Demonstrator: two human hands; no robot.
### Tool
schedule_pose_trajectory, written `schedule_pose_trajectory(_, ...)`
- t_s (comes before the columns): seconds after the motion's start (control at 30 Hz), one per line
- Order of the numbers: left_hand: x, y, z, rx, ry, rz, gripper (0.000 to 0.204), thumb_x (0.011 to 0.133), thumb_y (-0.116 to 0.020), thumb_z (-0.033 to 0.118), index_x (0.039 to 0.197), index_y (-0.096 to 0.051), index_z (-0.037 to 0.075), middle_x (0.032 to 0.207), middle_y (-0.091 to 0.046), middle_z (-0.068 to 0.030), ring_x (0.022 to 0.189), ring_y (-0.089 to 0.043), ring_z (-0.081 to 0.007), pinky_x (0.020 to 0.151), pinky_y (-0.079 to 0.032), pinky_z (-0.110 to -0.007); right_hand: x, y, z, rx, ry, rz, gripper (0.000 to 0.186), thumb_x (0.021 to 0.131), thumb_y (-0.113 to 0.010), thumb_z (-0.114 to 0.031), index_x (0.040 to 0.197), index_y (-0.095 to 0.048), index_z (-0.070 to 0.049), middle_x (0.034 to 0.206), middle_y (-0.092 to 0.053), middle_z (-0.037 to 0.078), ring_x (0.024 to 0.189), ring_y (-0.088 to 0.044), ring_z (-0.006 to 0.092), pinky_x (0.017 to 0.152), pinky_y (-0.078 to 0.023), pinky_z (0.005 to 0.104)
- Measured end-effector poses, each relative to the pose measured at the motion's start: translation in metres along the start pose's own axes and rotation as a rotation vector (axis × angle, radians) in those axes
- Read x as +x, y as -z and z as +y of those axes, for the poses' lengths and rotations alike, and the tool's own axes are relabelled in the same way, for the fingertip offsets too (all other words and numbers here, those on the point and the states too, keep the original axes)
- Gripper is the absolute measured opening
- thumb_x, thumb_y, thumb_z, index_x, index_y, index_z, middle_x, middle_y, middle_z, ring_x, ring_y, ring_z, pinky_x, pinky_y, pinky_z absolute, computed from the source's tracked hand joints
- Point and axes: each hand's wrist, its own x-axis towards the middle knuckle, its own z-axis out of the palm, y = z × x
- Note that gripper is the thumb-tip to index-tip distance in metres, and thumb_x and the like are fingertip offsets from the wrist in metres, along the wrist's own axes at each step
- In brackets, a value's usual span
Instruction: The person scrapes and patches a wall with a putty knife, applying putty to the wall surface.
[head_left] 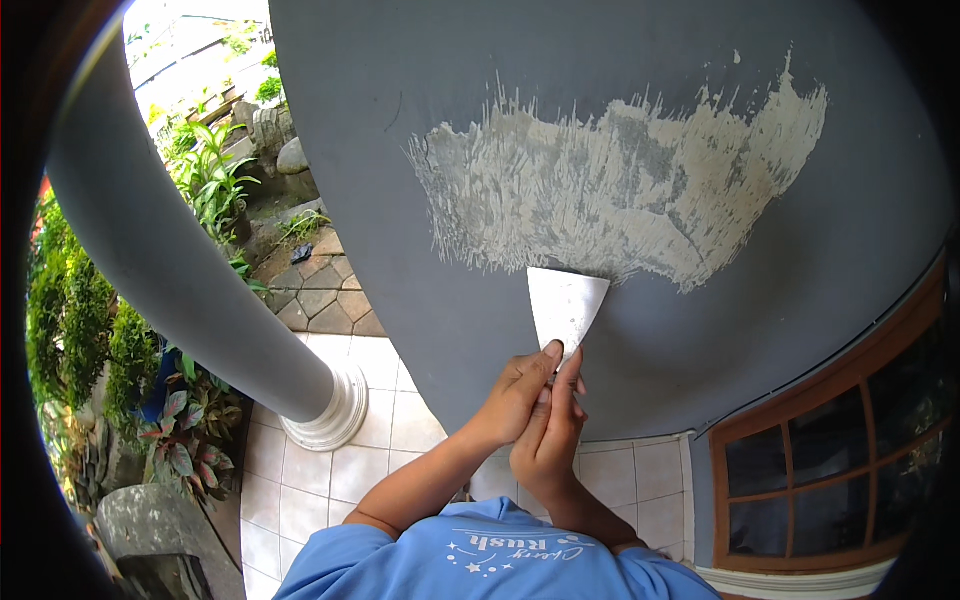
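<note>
A putty knife [566,306] with a broad, pale, flared blade is held in both hands, its wide edge up against the grey wall [360,120]. That edge lies at the lower border of a rough scraped patch [600,185], where the grey paint is gone and whitish, streaky plaster shows. My left hand [518,398] closes round the tool, thumb pressed at the base of the blade. Just to its right and slightly lower, my right hand [550,440] also grips it, with a finger extended along the blade's base. The handle is mostly hidden by the fingers.
To the left stands a round grey column [230,300] on a white base [335,415]. Plants [205,175] and stone paving [325,290] lie beyond it. White floor tiles [300,490] run below. A wooden-framed window [830,470] is at the lower right.
</note>
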Motion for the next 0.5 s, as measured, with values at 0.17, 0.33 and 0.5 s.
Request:
schedule_pose_trajectory(0.17, 0.014, -0.006, 0.041, -0.041, -0.087, -0.107, 0.054, 0.103, -0.034, 0.043, 0.086, -0.062, 0.000, 0.071, -0.063, -0.0084, 0.061, -0.065, -0.0172, 0.060, -0.053, -0.026, 0.042, 0.004, -0.009, 0.186, 0.025, -0.028, 0.057, 0.096, -0.037, -0.010, 0.144, -0.016, 0.013, 0.102, -0.058, 0.029, 0.085, -0.064, 0.0376, 0.068, -0.051, 0.0416)
schedule_pose_trajectory(0.33, 0.009, 0.001, 0.018, -0.050, -0.001, -0.045, 0.054, 0.103, -0.034, 0.043, 0.089, -0.062, 0.000, 0.070, -0.063, -0.0087, 0.061, -0.065, -0.0170, 0.061, -0.054, -0.026, 0.016, 0.002, -0.006, 0.102, -0.083, -0.074, 0.056, 0.095, -0.037, -0.009, 0.144, -0.019, 0.012, 0.104, -0.057, 0.030, 0.089, -0.064, 0.0392, 0.071, -0.052, 0.0414)
schedule_pose_trajectory(0.5, 0.026, -0.006, 0.020, -0.002, -0.121, -0.029, 0.053, 0.102, -0.034, 0.044, 0.089, -0.061, 0.001, 0.068, -0.064, -0.0101, 0.062, -0.065, -0.0166, 0.060, -0.053, -0.026, 0.045, 0.005, 0.007, 0.219, 0.024, -0.017, 0.052, 0.095, -0.036, -0.005, 0.142, -0.023, 0.013, 0.108, -0.059, 0.033, 0.095, -0.064, 0.0428, 0.076, -0.052, 0.0428)
